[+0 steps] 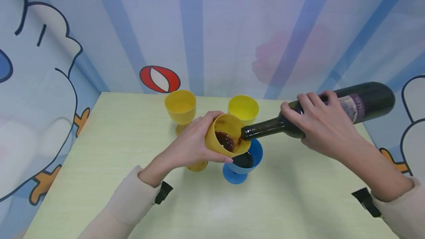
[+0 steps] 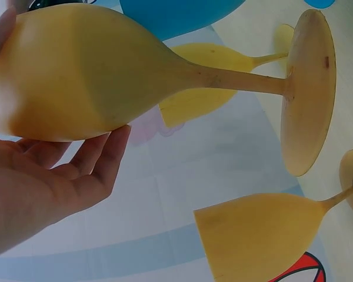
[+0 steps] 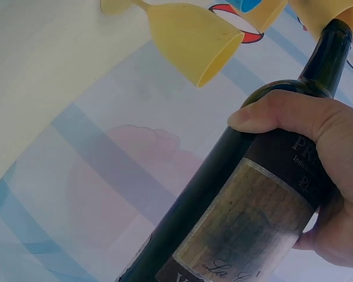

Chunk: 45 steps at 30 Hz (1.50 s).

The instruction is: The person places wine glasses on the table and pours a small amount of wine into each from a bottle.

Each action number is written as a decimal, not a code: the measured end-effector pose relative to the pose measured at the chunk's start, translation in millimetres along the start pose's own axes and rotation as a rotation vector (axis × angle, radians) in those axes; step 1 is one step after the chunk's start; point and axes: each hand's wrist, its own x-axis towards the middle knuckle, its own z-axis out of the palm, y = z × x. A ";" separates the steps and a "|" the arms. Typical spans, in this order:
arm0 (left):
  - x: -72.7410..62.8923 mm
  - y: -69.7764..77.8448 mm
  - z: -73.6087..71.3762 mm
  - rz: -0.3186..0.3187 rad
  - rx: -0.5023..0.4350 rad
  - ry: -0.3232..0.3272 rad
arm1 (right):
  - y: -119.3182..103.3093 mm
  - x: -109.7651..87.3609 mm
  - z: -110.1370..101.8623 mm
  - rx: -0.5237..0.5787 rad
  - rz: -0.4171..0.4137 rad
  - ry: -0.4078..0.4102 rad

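Observation:
My left hand [image 1: 196,140] grips the bowl of an orange-yellow goblet [image 1: 212,135], tilted with its mouth toward the bottle. Dark red liquid [image 1: 224,141] lies inside it. My right hand [image 1: 323,121] holds a dark green wine bottle [image 1: 372,99] round its shoulder, nearly level, the neck pointing left at the goblet's rim. A thin stream runs from the bottle's mouth into the goblet. In the left wrist view the fingers [image 2: 109,161] curl under the bowl, whose stem and round foot [image 2: 310,94] show. The bottle's label [image 3: 241,217] shows in the right wrist view.
Just below the held goblet a blue goblet [image 1: 255,156] with dark liquid stands on the pale table [image 1: 109,150]. Behind stand another orange-yellow goblet [image 1: 180,108] and a bright yellow one [image 1: 244,106]. A printed backdrop [image 1: 225,40] rises along the table's back edge.

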 end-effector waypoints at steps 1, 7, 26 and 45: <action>0.2 -0.3 0.1 0.001 0.000 0.001 | 0.1 0.0 0.2 -0.001 0.000 -0.001; 1.0 -1.0 0.4 -0.001 0.005 0.005 | 1.3 0.0 0.9 0.001 -0.001 0.003; 1.8 -0.9 -0.2 -0.004 -0.013 0.011 | 3.2 -2.5 2.6 0.024 -0.004 0.012; 3.4 -5.1 -2.5 0.002 -0.112 0.009 | 3.3 -3.6 5.6 0.140 0.043 -0.009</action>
